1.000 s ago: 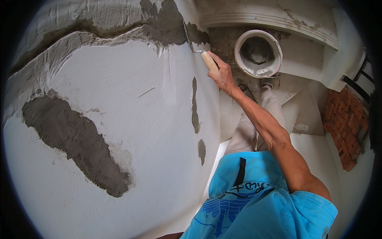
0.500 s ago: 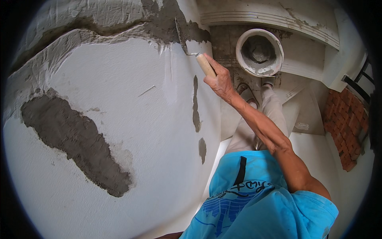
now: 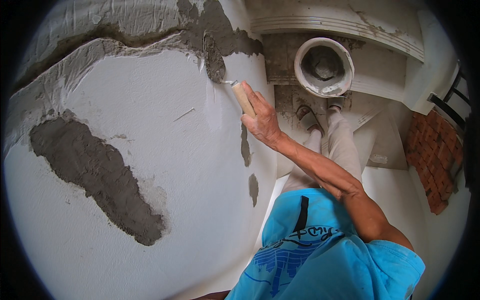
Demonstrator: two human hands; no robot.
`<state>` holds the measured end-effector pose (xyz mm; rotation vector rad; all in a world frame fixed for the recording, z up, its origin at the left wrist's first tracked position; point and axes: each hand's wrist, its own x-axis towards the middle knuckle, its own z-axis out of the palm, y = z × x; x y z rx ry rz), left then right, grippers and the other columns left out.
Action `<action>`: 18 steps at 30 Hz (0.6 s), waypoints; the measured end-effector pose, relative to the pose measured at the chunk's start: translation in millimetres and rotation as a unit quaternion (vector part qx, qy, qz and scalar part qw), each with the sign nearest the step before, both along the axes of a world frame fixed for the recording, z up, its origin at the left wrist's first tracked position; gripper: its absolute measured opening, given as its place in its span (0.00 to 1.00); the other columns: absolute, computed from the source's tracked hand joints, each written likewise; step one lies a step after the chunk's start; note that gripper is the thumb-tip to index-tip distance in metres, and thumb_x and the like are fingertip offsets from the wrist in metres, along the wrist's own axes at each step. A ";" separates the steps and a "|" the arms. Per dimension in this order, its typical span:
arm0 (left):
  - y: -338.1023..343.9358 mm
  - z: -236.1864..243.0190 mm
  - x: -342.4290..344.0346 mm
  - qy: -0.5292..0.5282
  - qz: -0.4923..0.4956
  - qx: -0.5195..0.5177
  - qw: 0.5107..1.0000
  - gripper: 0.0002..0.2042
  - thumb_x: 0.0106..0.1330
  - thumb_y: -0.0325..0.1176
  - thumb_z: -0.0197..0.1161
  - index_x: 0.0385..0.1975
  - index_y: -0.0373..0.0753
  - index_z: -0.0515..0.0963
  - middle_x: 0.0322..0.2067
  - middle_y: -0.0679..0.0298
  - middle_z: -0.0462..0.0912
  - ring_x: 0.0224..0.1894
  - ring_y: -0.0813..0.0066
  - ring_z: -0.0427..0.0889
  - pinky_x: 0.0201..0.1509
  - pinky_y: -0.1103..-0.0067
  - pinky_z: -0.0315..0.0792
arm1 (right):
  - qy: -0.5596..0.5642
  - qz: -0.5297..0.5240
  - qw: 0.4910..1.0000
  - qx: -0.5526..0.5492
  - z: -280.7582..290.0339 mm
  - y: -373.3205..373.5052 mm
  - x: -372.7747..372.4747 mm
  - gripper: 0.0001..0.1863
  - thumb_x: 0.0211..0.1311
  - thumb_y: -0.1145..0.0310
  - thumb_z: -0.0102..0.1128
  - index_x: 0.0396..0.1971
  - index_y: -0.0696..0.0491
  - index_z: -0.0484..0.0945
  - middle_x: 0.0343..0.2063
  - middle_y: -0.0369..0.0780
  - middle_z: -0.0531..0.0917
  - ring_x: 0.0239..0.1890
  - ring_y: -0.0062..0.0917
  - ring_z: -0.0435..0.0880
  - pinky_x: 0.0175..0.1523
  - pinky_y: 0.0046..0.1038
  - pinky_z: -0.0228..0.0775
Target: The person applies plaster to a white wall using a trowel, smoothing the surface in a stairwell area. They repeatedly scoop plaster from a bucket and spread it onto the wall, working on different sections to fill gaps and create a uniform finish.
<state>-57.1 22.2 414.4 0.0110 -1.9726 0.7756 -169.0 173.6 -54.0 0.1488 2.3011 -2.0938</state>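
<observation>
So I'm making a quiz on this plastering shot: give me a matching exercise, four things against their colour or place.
Things:
1. trowel handle
2. bucket
3. brick stack
4. large mortar patch

Descriptions:
A. reddish, at the far right
B. dark grey, on the white wall at left
C. pale wood, gripped by the right hand
D. round and white-rimmed, on the floor near the feet

Pairs: 1-C, 2-D, 3-A, 4-B

Building site: patched plaster wall (image 3: 150,165), mortar bucket (image 3: 324,67), bricks (image 3: 432,160).
</observation>
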 end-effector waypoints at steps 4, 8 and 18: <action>0.4 0.6 -0.5 0.002 -0.002 -0.001 1.000 0.38 0.68 0.52 0.66 0.68 0.30 0.62 0.68 0.46 0.61 0.71 0.49 0.62 0.74 0.51 0.57 | 0.004 -0.004 1.000 -0.010 9.3 0.7 2.1 0.47 0.46 0.80 0.58 0.73 0.56 0.59 0.38 0.47 0.75 0.32 0.38 0.79 0.40 0.38 0.76; -0.4 1.5 -1.3 0.003 -0.004 0.000 1.000 0.38 0.68 0.52 0.66 0.68 0.30 0.62 0.68 0.46 0.61 0.70 0.49 0.62 0.74 0.52 0.57 | -0.002 0.011 0.999 -0.035 13.9 8.0 13.0 0.46 0.45 0.80 0.58 0.72 0.56 0.61 0.37 0.48 0.76 0.33 0.39 0.79 0.41 0.37 0.76; -0.3 1.4 4.6 0.009 0.002 0.001 1.000 0.38 0.68 0.52 0.66 0.68 0.30 0.62 0.68 0.46 0.62 0.70 0.50 0.62 0.74 0.52 0.58 | 0.022 -0.030 0.998 -0.050 -5.4 34.2 0.4 0.41 0.45 0.79 0.58 0.68 0.57 0.68 0.42 0.51 0.80 0.40 0.43 0.82 0.49 0.36 0.75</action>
